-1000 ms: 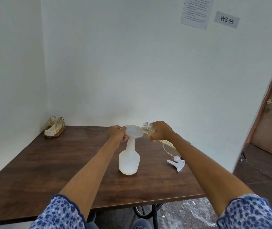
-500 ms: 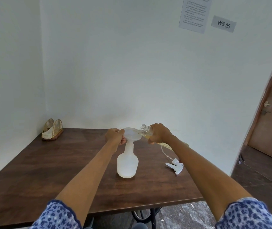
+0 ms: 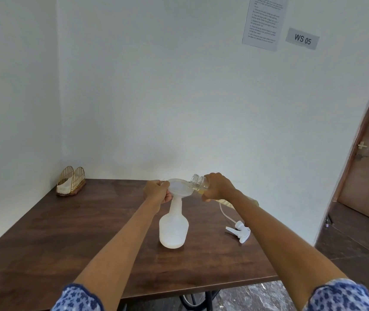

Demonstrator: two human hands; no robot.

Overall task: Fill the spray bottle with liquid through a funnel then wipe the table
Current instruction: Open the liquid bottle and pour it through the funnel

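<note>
A white translucent spray bottle (image 3: 173, 230) stands upright near the middle of the dark wooden table (image 3: 66, 232). A white funnel (image 3: 179, 187) sits in its neck. My left hand (image 3: 156, 191) grips the funnel's left rim. My right hand (image 3: 218, 186) holds a clear bottle (image 3: 198, 182) with yellowish liquid, tipped on its side with its open mouth over the funnel. The white spray head (image 3: 239, 232) with its thin tube lies on the table to the right of the spray bottle.
A gold wire holder (image 3: 71, 181) with white napkins stands at the table's far left corner by the wall. Something yellowish (image 3: 225, 202) lies partly hidden behind my right forearm. Walls close the left and back; a brown door (image 3: 367, 153) is at right.
The clear bottle has tipped slightly further, its mouth now a bit more over the funnel. The view has shifted; both hands keep their holds.
</note>
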